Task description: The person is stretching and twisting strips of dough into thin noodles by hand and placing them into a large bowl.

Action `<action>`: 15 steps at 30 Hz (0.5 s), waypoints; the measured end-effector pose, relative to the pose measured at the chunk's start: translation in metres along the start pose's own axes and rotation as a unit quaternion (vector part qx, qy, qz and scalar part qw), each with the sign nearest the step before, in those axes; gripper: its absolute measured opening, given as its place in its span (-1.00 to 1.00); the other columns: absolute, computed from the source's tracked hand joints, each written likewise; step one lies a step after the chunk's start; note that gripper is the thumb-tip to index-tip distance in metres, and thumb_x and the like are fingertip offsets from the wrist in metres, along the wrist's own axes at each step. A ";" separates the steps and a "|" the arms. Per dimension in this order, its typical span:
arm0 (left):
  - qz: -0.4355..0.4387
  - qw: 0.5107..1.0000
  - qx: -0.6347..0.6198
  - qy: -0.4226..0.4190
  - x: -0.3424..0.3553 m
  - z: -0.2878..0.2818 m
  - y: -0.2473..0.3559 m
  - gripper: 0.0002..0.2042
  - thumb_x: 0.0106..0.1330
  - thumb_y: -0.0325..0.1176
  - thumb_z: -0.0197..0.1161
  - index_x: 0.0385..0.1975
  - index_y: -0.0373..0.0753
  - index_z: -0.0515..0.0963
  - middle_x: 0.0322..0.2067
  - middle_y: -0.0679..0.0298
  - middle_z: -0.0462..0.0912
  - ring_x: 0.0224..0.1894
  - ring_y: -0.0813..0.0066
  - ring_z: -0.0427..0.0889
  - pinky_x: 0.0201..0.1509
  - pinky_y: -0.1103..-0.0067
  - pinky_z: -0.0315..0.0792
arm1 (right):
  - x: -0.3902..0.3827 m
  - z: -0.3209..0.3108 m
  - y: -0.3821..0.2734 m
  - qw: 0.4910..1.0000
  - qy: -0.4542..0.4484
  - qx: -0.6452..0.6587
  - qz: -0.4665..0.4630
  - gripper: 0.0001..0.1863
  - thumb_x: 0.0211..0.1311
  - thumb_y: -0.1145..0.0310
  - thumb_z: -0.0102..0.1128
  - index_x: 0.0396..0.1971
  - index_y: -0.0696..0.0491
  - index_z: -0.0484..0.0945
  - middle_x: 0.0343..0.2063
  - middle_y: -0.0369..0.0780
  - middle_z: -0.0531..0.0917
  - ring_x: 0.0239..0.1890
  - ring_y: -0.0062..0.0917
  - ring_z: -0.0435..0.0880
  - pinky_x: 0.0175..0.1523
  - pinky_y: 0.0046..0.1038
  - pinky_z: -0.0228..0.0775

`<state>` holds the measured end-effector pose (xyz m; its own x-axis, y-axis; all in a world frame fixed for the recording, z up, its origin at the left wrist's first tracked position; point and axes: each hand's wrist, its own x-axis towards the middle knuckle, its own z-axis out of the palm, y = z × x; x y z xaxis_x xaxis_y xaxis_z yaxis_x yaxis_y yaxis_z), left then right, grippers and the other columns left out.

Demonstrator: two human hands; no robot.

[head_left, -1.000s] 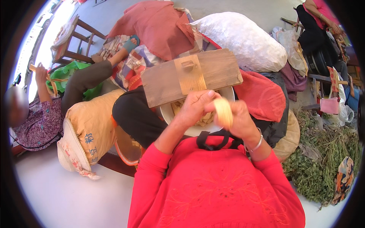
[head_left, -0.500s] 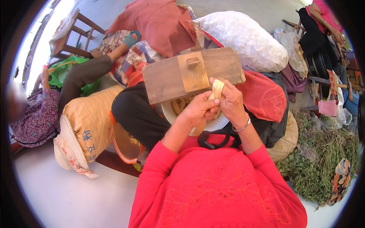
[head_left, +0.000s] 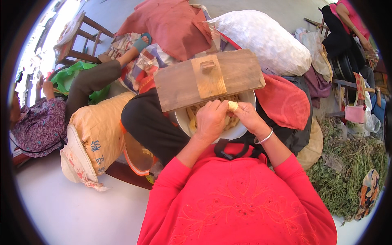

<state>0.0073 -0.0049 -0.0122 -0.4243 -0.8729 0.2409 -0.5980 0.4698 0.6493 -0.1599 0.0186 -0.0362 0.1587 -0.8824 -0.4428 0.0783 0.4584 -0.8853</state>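
Note:
Over a white bowl (head_left: 237, 134) in my lap, both hands are closed around a pale yellow folded strip (head_left: 232, 106). My left hand (head_left: 211, 119) pinches it from one side, knuckles up. Meeting it from the other side, my right hand (head_left: 250, 117) grips the strip between thumb and fingers; a bangle circles that wrist. Several similar pale yellow pieces (head_left: 191, 115) lie in the bowl, partly hidden by my hands. Just beyond, a brown wooden board (head_left: 173, 85) with a lighter crosspiece and a small raised block covers the bowl's far part.
A tan sack (head_left: 104, 122) with a pale hat (head_left: 76, 153) stands left, near a seated person (head_left: 41, 122). Ahead are a reddish cloth (head_left: 167, 28) and a full white sack (head_left: 261, 41). A red cloth (head_left: 283, 102) and dried plants (head_left: 347, 175) lie right.
Both hands have lowered slightly and turned, so the strip, held up as a loop before, now shows as a small fold between the fingers. The bowl's contents are more exposed.

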 end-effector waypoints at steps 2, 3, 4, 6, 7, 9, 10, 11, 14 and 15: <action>0.002 0.999 -0.024 0.027 -0.006 0.008 -0.004 -0.74 0.11 -0.55 0.18 -0.16 -0.25 0.55 -0.18 0.17 0.57 -0.19 0.09 0.56 -0.20 0.36 0.46 | -0.003 0.007 0.004 0.989 -0.017 0.121 0.078 -0.69 0.35 0.13 0.10 -0.26 0.09 0.61 -0.30 -0.37 0.65 -0.28 -0.70 0.56 -0.19 -0.58 0.38; 0.005 0.998 -0.044 0.041 -0.008 0.013 -0.007 -0.70 0.11 -0.56 0.18 -0.11 -0.25 0.54 -0.11 0.14 0.55 -0.12 0.08 0.55 -0.14 0.37 0.46 | -0.004 0.008 0.003 0.974 -0.020 0.183 0.133 -0.73 0.36 0.15 0.08 -0.20 0.04 0.59 -0.25 -0.38 0.63 -0.18 -0.69 0.55 -0.10 -0.56 0.35; 0.009 0.996 -0.065 0.055 -0.008 0.016 -0.009 -0.66 0.11 -0.57 0.18 -0.06 -0.26 0.53 -0.04 0.12 0.52 -0.05 0.07 0.53 -0.07 0.37 0.46 | -0.004 0.010 0.002 0.960 -0.034 0.242 0.135 -0.74 0.36 0.17 0.07 -0.21 0.03 0.59 -0.24 -0.38 0.62 -0.16 -0.68 0.55 -0.09 -0.54 0.35; -0.008 0.994 -0.104 0.016 -0.010 0.016 -0.011 -0.63 0.12 -0.55 0.19 -0.01 -0.27 0.50 0.00 0.06 0.48 0.01 0.06 0.50 0.02 0.38 0.42 | -0.004 0.016 -0.002 0.921 -0.064 0.357 0.142 -0.77 0.37 0.20 0.05 -0.24 0.02 0.60 -0.22 -0.37 0.60 -0.14 -0.66 0.54 -0.05 -0.50 0.35; -0.016 0.992 -0.125 -0.004 -0.010 0.016 -0.012 -0.61 0.13 -0.54 0.19 0.02 -0.28 0.49 0.03 0.03 0.47 0.04 0.05 0.48 0.07 0.39 0.41 | -0.002 0.014 0.003 0.925 -0.063 0.351 0.134 -0.79 0.35 0.24 0.05 -0.27 0.05 0.60 -0.20 -0.36 0.60 -0.13 -0.65 0.54 -0.04 -0.49 0.35; -0.024 0.985 -0.170 -0.033 -0.011 0.010 -0.013 -0.63 0.16 -0.51 0.20 0.01 -0.29 0.48 0.03 0.03 0.46 0.06 0.03 0.46 0.09 0.40 0.38 | 0.002 0.011 0.012 0.932 -0.062 0.339 0.116 -0.82 0.32 0.33 0.06 -0.33 0.09 0.60 -0.16 -0.35 0.59 -0.11 -0.63 0.53 -0.02 -0.49 0.35; -0.028 0.980 -0.193 -0.047 -0.010 0.007 -0.011 -0.64 0.17 -0.50 0.20 0.01 -0.30 0.48 0.03 0.04 0.46 0.07 0.02 0.44 0.10 0.40 0.37 | 0.002 0.011 0.017 0.957 -0.032 0.276 0.080 -0.84 0.29 0.38 0.06 -0.37 0.11 0.60 -0.15 -0.33 0.59 -0.11 -0.60 0.53 -0.01 -0.47 0.35; -0.034 0.976 -0.207 -0.051 -0.008 0.005 -0.010 -0.66 0.18 -0.48 0.19 0.00 -0.31 0.48 0.03 0.03 0.46 0.05 0.02 0.46 0.08 0.40 0.38 | 0.002 0.017 0.011 0.977 -0.001 0.209 0.043 -0.85 0.25 0.43 0.07 -0.40 0.14 0.60 -0.14 -0.31 0.58 -0.11 -0.57 0.52 0.00 -0.46 0.34; -0.076 0.971 -0.214 -0.071 0.005 -0.004 -0.001 -0.71 0.23 -0.43 0.17 -0.05 -0.34 0.48 -0.01 0.03 0.49 -0.03 0.04 0.51 0.03 0.40 0.41 | 0.004 0.020 0.009 0.986 0.078 -0.059 -0.132 -0.90 0.13 0.54 0.09 -0.48 0.19 0.58 -0.13 -0.22 0.58 -0.09 -0.43 0.50 0.02 -0.43 0.33; -0.106 0.972 -0.195 -0.082 0.011 -0.006 0.005 -0.73 0.24 -0.41 0.16 -0.08 -0.34 0.49 -0.05 0.04 0.51 -0.06 0.06 0.53 0.01 0.40 0.41 | 0.006 0.019 0.007 0.962 0.101 -0.159 -0.199 -0.92 0.09 0.57 0.09 -0.50 0.21 0.58 -0.12 -0.19 0.57 -0.08 -0.38 0.49 0.03 -0.42 0.32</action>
<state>0.0037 -0.0128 -0.0018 -0.4407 -0.8973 -0.0259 -0.3950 0.1680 0.9032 -0.1394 0.0187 -0.0420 -0.0187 -0.9986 -0.0490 -0.2170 0.0519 -0.9748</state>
